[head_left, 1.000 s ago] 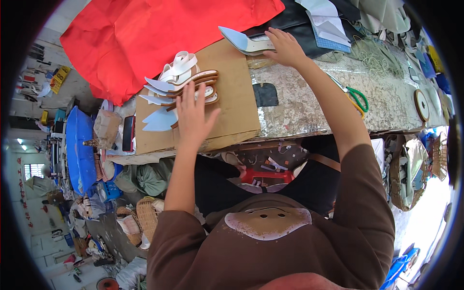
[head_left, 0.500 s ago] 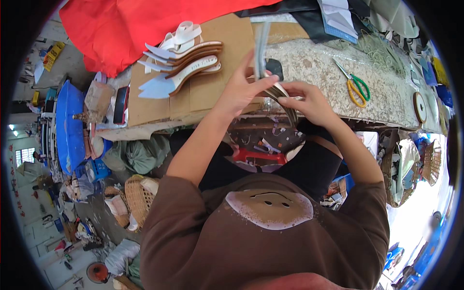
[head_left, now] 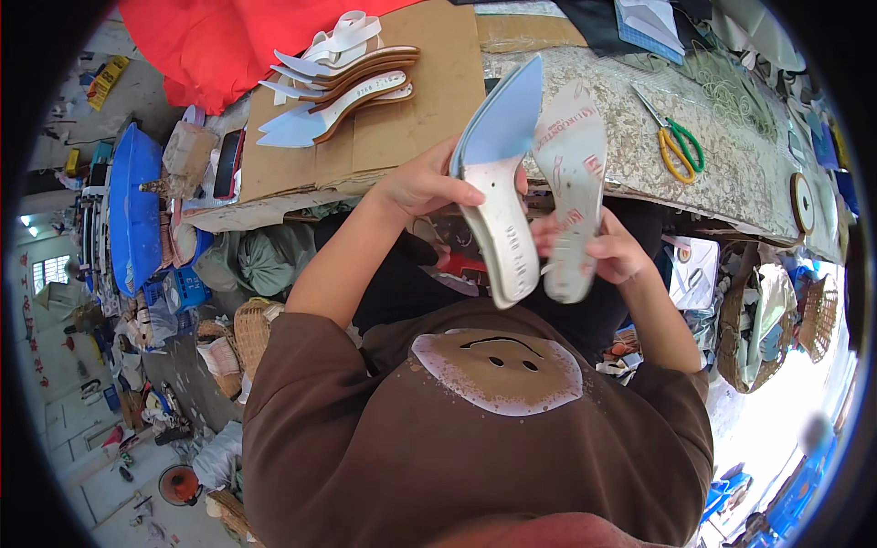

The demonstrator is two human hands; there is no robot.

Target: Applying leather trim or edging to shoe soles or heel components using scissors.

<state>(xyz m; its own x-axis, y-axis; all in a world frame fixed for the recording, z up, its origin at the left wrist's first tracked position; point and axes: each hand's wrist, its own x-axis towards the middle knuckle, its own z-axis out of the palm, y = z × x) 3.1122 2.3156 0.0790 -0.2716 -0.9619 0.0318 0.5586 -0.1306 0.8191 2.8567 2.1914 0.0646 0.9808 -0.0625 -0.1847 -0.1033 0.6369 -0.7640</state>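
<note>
My left hand (head_left: 427,185) is closed around a small stack of shoe insoles (head_left: 512,210), thumb on top. They have pointed light-blue toes and white heel ends, and are held tilted over my lap at the bench edge. In my right hand (head_left: 621,248) a single pale insole (head_left: 568,151) with red printing is gripped near its heel end, beside the stack and slightly blurred. On the cardboard to the left lies a fanned pile of similar insoles (head_left: 365,89) with brown edges. White straps (head_left: 352,32) rest at the pile's far side.
Scissors (head_left: 676,146) with green and yellow handles lie on the worn bench top (head_left: 630,110) at right. A brown cardboard sheet (head_left: 429,82) and red material (head_left: 237,46) cover the left. A phone (head_left: 228,164) and blue basin (head_left: 137,210) are further left; a wicker basket (head_left: 818,315) stands right.
The insoles, earlier edge-on and together between both hands, now face up. One insole is apart in my right hand, which has moved right and nearer; the stack stays in my left.
</note>
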